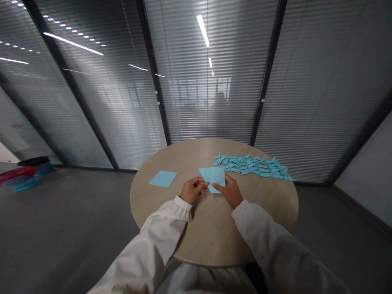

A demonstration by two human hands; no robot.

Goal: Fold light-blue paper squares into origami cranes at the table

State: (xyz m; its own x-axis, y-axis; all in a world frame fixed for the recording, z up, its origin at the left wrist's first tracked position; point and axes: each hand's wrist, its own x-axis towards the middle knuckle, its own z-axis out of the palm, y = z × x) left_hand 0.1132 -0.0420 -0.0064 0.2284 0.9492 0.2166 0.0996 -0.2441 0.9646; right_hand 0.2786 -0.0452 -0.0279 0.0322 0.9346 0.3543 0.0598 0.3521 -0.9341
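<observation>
From where I stand, a red and blue basket point(18, 179) sits on the floor at far left, with a black-rimmed blue tub point(44, 166) just behind it; then comes the round, pale wood-toned table point(214, 237), and near its left edge a flat light-blue paper sheet point(163, 179) lies alone, apparently unworked.

Between that sheet and the table's middle is the left hand point(191, 190), its fingers drawn into a close pinch at the lower left side of a second light-blue piece of paper point(218, 176); this piece is held up over the middle of the table, and I cannot tell how many folds it carries; the right hand point(232, 192) grips its right side, thumb on the front, fingers mostly hidden behind.

Toward the far right edge spreads a close-set group of pointed light-blue folded-paper figures point(251, 165); these look finished, so I judge much folding done, one piece in hand, and one flat sheet left in sight.
</observation>
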